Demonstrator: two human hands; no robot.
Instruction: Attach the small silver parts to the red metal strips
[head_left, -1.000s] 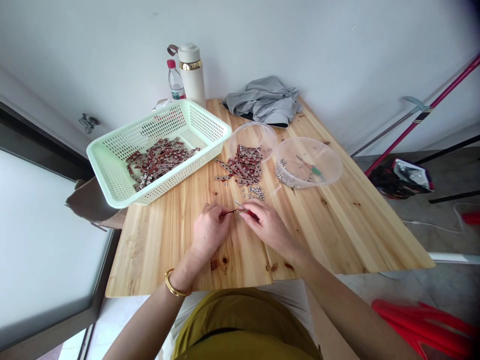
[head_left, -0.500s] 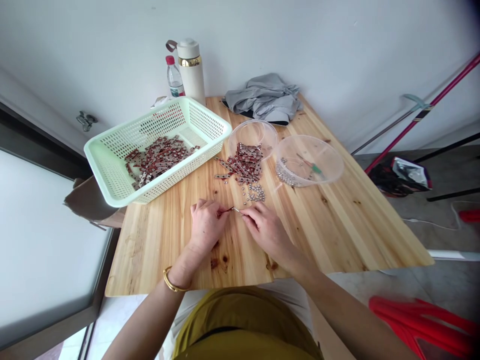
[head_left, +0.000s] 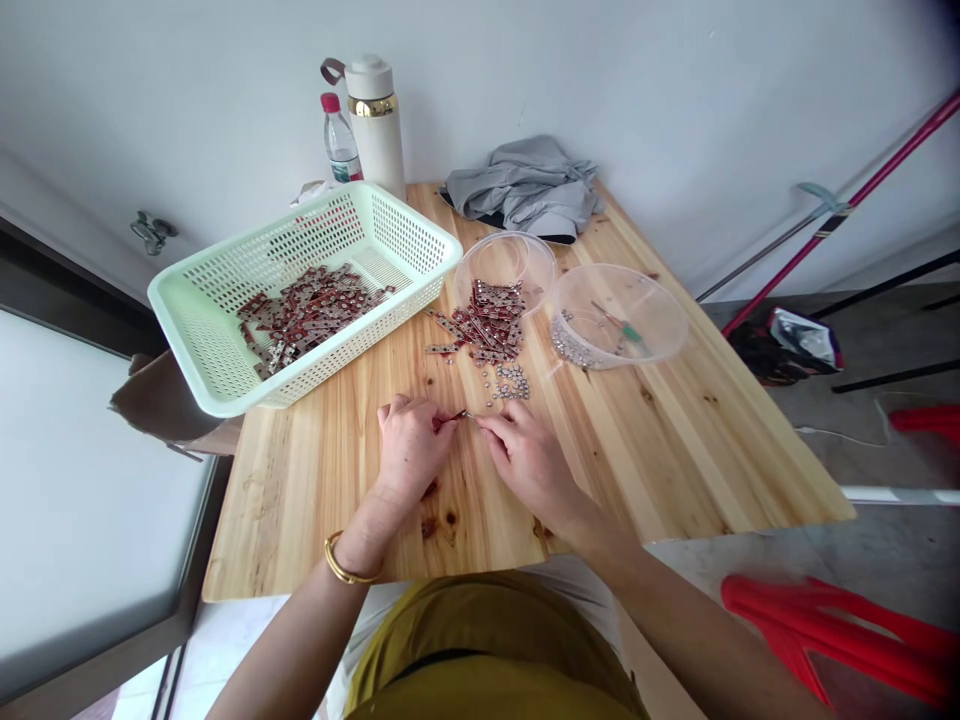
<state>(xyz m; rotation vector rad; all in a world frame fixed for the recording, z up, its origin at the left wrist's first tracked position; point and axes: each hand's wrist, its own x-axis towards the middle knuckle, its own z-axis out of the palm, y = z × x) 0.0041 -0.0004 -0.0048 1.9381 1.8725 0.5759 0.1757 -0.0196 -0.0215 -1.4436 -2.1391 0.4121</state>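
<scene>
My left hand point(head_left: 411, 448) is closed, pinching a small reddish-brown strip point(head_left: 457, 415) that points right. My right hand point(head_left: 529, 462) is closed on a thin silvery tool point(head_left: 472, 414), whose tip meets the strip's end; its exact kind is too small to make out. Just beyond the hands lie several small silvery round pieces point(head_left: 513, 382) scattered on the wood. Behind these, a heap of reddish-brown strips with metal dots point(head_left: 489, 325) spills from a tipped clear plastic tub point(head_left: 541, 255).
A pale green basket point(head_left: 367, 348) with more strips stands left on the wooden table point(head_left: 322, 480). Another clear tub point(head_left: 664, 335) holds silvery pieces and a green-handled tool point(head_left: 630, 333). A thermos point(head_left: 379, 150), bottle point(head_left: 341, 145) and grey cloth point(head_left: 532, 185) are at the back.
The view has shifted slightly. The tool tip and the strip's end are closer together, with less of the tool showing. Both hands keep their hold.
</scene>
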